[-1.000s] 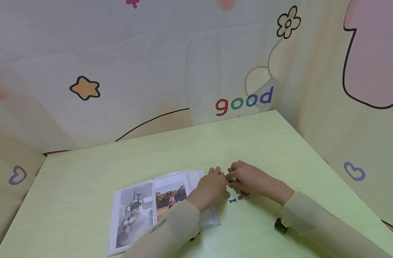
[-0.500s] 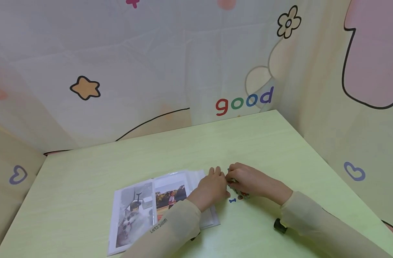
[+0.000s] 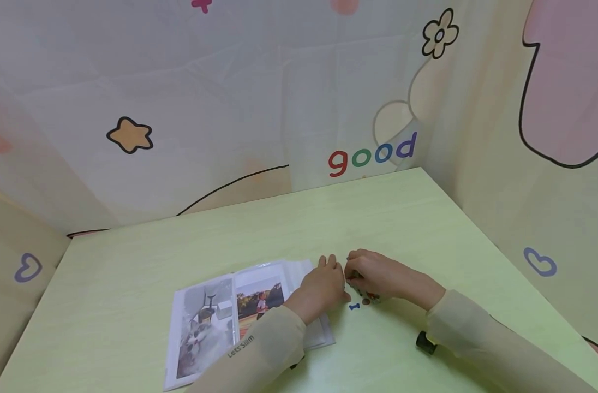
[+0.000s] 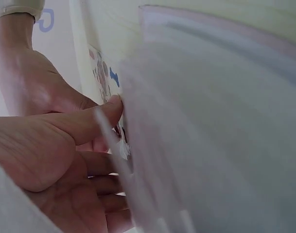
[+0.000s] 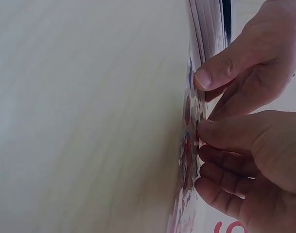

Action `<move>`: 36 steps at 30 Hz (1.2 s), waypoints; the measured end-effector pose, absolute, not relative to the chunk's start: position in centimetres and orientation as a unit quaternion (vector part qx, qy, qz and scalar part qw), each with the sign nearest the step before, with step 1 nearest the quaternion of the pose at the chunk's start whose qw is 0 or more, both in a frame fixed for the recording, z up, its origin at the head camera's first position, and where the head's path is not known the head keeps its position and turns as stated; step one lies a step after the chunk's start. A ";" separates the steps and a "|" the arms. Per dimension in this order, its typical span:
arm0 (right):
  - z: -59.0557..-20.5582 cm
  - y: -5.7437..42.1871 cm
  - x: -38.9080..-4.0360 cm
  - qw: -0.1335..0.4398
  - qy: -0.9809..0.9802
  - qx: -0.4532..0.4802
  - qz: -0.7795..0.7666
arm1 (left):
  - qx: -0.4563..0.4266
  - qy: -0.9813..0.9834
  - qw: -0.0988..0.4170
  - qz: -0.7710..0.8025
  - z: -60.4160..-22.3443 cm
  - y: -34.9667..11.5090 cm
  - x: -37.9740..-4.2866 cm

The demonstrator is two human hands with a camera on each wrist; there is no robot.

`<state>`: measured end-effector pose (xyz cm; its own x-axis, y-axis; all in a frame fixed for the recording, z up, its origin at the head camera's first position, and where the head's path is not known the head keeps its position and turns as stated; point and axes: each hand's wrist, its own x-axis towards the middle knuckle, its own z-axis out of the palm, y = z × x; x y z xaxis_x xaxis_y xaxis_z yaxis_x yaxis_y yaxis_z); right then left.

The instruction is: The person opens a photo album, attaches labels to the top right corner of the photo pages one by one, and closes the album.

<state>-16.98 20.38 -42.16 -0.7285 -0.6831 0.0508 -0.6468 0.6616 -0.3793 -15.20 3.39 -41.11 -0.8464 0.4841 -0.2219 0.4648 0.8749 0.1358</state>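
Note:
A clear sheet of small colourful stickers [image 3: 372,297] lies flat on the table beside the photo album [image 3: 323,337]. My left hand [image 3: 321,286] rests across the album's right edge. Its thumb [image 5: 202,78] presses at the near part of the sticker sheet [image 5: 186,155], its other fingers fairly straight. Just right of it, my right hand [image 3: 377,274] bends over the sheet, with thumb and forefinger pinching at a sticker. That sticker is mostly hidden by the fingertips. A blue bone-shaped sticker [image 3: 354,307] and a round brown one [image 3: 366,301] show near the hands.
The open album shows a grey photo [image 3: 205,327] and a running-person photo [image 3: 259,305] in clear sleeves. The pale green table [image 3: 220,234] meets printed cloth walls [image 3: 205,109] behind and at both sides. A black wrist piece [image 3: 425,343] hangs under the right sleeve.
My right hand has shifted slightly, its fingers drawing closer together over the sheet and covering more of the stickers. The left hand and the album stay in place.

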 end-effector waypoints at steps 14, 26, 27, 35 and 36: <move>-42.3 20.6 -17.3 0.041 0.917 -0.351 -0.186 | 0.232 0.962 0.141 0.038 -41.0 3.9 -15.0; -42.4 21.5 -17.3 0.090 0.894 -0.338 -0.280 | 0.217 0.963 0.155 0.025 -40.8 4.1 -15.0; -42.4 21.6 -17.2 0.094 0.892 -0.338 -0.286 | 0.217 0.964 0.154 0.025 -40.8 4.1 -15.0; -42.2 21.8 -16.8 0.078 0.883 -0.358 -0.293 | 0.211 0.965 0.151 0.027 -40.9 4.1 -15.1; -42.2 21.8 -16.8 0.075 0.881 -0.363 -0.294 | 0.210 0.965 0.153 0.028 -40.8 4.1 -15.1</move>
